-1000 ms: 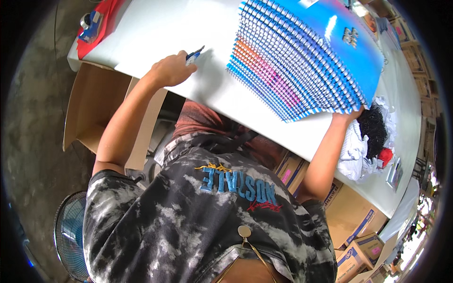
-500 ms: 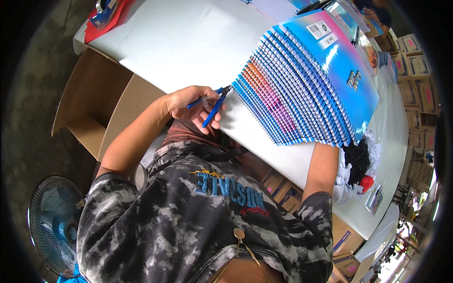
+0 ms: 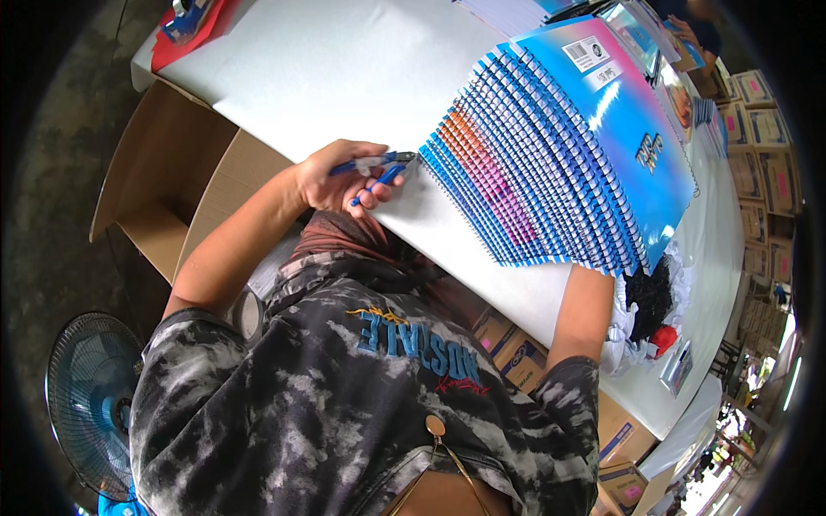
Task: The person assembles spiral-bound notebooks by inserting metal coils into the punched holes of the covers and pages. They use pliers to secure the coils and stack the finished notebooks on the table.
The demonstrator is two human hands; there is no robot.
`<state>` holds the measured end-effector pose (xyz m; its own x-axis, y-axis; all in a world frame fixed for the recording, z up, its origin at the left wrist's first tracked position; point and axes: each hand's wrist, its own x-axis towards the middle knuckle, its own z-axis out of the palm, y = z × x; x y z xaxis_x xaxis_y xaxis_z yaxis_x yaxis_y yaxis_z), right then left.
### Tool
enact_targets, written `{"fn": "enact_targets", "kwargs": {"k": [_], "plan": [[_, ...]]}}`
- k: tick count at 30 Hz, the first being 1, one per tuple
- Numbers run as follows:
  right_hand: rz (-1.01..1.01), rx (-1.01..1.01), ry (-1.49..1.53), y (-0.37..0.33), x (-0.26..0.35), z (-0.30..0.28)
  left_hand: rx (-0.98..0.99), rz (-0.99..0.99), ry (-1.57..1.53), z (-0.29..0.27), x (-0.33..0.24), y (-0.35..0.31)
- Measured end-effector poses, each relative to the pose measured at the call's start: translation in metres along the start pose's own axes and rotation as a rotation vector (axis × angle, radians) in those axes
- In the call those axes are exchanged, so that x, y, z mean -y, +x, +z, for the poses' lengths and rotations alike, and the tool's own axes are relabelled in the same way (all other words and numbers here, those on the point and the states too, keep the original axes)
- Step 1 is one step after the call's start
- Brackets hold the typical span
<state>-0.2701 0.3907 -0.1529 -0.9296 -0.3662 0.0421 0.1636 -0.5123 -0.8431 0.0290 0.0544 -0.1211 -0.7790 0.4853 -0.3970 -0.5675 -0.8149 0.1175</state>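
A pair of blue-handled cutting pliers [image 3: 379, 172] is in my left hand [image 3: 340, 176], with the fingers curled round its handles. The dark jaws point right and meet the left corner of a fanned stack of spiral-bound notebooks [image 3: 525, 163], at the wire ends. Whether they have closed on a wire is too small to tell. The top notebook's cover [image 3: 628, 129] is blue and pink with white stickers. My right forearm [image 3: 585, 310] reaches under the near edge of the stack, which hides my right hand and its fingers.
The white table [image 3: 318, 77] carries a blue tape dispenser [image 3: 185, 21] on red material at far left. Right of the stack lie black and white crumpled scraps [image 3: 650, 301]. An open carton [image 3: 215, 189] and a fan [image 3: 95, 404] stand left. Another person's hand [image 3: 684, 34] shows at far right.
My left fingers have curled in and drawn the plier handles closer together. The pliers have turned more level, their jaws staying at the stack's corner. The notebooks have hardly moved.
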Motion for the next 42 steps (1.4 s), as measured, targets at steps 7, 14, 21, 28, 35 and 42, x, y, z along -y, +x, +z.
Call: {"fn": "enact_targets", "kwargs": {"k": [7, 14, 21, 28, 35, 42], "plan": [[0.002, -0.009, -0.012, -0.008, -0.002, -0.002, -0.271, 0.215, 0.159, 0.018, 0.035, 0.009], [0.005, -0.008, -0.008, -0.007, 0.000, -0.002, 0.210, 0.306, -0.619, 0.002, 0.059, 0.016], [0.010, 0.002, -0.035, -0.001, -0.001, -0.006, -0.806, 0.098, 1.379, 0.062, 0.036, 0.018], [0.010, 0.013, -0.023, -0.003, -0.005, -0.004, -0.713, -0.094, 1.548, 0.049, -0.015, -0.023], [-0.026, -0.036, 0.054, 0.007, -0.020, -0.027, -0.997, 1.068, 1.735, 0.020, 0.018, 0.051], [-0.061, -0.057, 0.124, 0.032, -0.061, 0.013, -0.334, 1.076, 0.867, -0.002, 0.054, 0.130]]}}
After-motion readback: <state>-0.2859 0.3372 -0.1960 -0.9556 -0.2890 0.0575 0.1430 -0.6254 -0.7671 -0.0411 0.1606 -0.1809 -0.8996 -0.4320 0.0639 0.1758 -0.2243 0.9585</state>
